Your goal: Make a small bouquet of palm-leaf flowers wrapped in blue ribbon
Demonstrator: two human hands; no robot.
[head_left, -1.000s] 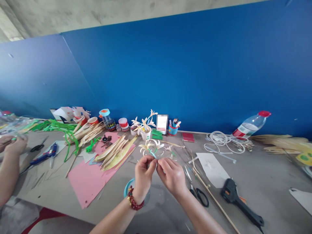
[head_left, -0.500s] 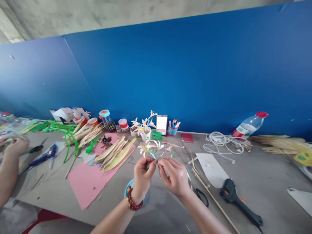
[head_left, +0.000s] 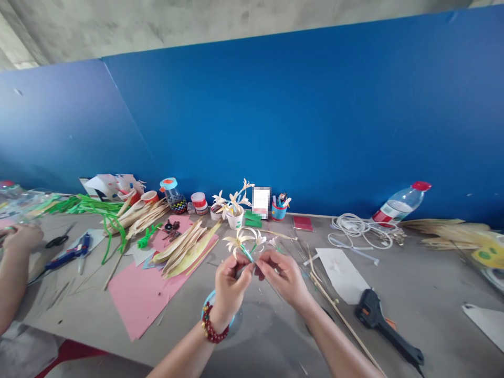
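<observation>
My left hand (head_left: 232, 283), with a red bead bracelet at the wrist, pinches the green-blue stem of a small bunch of pale flowers (head_left: 239, 241). The flowers fan out above its fingertips. My right hand (head_left: 284, 277) meets the left at the stem's lower end, thumb and fingers pressed together; what they pinch is too small to make out. Behind the bunch, a white cup (head_left: 235, 218) holds similar pale flowers.
Pink paper (head_left: 139, 296) and dried husks (head_left: 183, 249) lie left. A black glue gun (head_left: 388, 328), white paper (head_left: 342, 273), a coiled white cable (head_left: 354, 228) and a bottle (head_left: 399, 207) are right. A person's hand (head_left: 23, 239) works at far left.
My right hand has turned slightly and its fingers have shifted at the stem. The left hand keeps its hold, dipping a little. At far left the other person's hand has moved slightly left.
</observation>
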